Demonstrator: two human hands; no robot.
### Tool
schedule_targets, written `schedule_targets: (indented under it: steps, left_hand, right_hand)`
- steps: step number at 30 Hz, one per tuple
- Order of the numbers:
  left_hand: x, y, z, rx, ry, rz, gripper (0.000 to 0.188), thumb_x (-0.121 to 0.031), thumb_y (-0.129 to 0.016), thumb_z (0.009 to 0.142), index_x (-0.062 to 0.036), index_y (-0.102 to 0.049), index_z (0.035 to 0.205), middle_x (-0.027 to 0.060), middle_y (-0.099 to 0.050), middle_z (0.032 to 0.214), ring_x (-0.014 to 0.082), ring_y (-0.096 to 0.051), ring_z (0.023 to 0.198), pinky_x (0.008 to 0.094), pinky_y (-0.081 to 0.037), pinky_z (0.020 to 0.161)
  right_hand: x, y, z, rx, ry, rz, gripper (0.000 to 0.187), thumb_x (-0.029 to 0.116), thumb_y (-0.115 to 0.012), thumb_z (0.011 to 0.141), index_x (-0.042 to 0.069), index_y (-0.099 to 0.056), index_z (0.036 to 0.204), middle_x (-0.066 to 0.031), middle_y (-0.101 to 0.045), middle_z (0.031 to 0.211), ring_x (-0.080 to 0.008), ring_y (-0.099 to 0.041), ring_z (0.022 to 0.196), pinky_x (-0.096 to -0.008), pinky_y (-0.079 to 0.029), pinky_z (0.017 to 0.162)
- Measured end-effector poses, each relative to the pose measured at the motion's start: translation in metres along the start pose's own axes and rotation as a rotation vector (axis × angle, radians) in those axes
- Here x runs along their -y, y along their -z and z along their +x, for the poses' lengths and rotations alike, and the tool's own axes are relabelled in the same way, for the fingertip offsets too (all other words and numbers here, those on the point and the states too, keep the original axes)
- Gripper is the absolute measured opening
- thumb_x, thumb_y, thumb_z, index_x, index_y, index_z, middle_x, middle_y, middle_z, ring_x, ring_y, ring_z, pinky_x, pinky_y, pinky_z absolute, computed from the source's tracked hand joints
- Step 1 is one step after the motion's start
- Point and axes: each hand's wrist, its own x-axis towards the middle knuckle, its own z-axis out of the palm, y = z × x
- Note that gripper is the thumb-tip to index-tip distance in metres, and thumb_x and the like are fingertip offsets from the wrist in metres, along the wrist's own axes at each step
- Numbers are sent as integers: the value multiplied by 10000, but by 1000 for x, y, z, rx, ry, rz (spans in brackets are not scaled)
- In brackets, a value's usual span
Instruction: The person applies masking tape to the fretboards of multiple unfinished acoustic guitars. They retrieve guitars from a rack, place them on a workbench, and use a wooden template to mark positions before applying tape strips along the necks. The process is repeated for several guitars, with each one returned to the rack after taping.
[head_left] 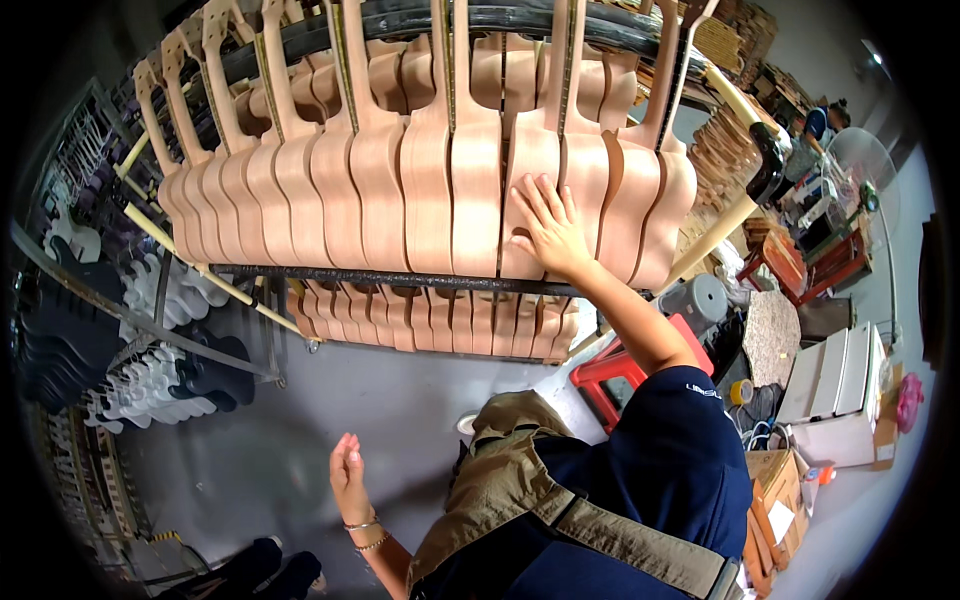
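guitar body (535, 152), pinkish-tan, wavy-sided; right hand (557, 236) flat on it, fingers apart; left hand (350, 490) empty, half-curled

Grey floor (250, 465); red stool (602, 374); white drawer unit (828, 375) near pale wall (905, 275); bright light (877, 58).

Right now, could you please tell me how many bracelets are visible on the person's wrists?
2, both just behind the left hand: the nearer bracelet and, beyond it, the farther bracelet. None shows at the right hand, spread on a wooden guitar body.
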Motion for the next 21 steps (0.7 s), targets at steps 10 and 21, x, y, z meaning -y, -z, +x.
schedule_targets:
  steps: [10, 21]
  left_hand:
    - [8, 4, -2, -7, 0, -50, 342, -125, -545, 913, 31, -503, 1214, 128, -564, 1182, 193, -529, 1106, 301, -407, 969]
    - [68, -16, -12, 155, -137, -24, 424, -318, -558, 912, -26, -502, 1213, 95, -597, 1137, 165, -568, 1045, 287, -443, 903]
  right_hand:
    - [-211, 68, 89, -92, -827, 1148, 234, 249, -722, 785, 54, -620, 863, 25, -498, 644, -80, -470, 554, -228, -361, 473]
    - [9, 55, 37, -298, -145, 571, 295, 257, -676, 825, -24, -625, 898, -14, -489, 666, -109, -438, 571, -283, -380, 504]
